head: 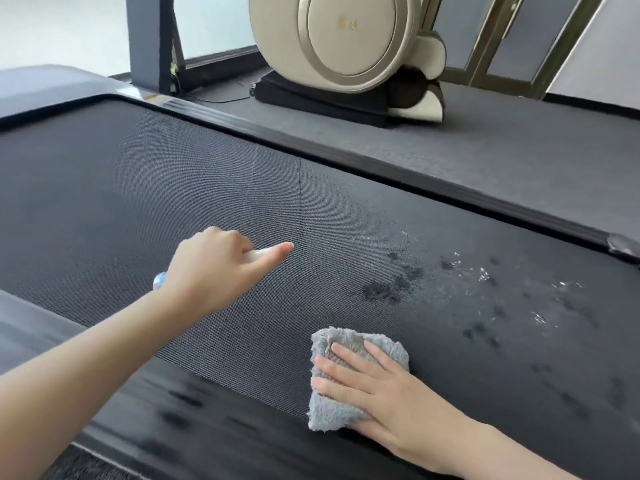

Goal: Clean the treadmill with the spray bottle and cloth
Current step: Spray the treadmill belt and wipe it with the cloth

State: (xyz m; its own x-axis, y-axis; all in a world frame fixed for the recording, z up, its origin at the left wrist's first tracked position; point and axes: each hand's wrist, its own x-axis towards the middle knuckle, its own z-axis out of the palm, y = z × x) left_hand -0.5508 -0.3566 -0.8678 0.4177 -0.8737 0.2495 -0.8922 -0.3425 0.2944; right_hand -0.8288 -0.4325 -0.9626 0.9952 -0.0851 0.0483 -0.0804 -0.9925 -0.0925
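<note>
Your left hand (214, 271) grips the spray bottle (159, 281), contents hidden; your right hand (375, 388) presses flat-fingered on the grey cloth (329, 414).

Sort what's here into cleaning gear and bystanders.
Job: white plastic spray bottle in left hand; fluffy grey cloth under right hand; black woven treadmill belt; spray droplets.
Bystanders: beige round-sided machine; grey carpeted floor; dark window post.

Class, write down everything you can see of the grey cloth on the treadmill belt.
The grey cloth is fluffy, with a shaggy pile like microfibre, bunched into a thick pad. It lies on the dark woven treadmill belt near its closer edge, short of the wet spray patches. The right hand presses on it with straight, spread fingers.
</note>
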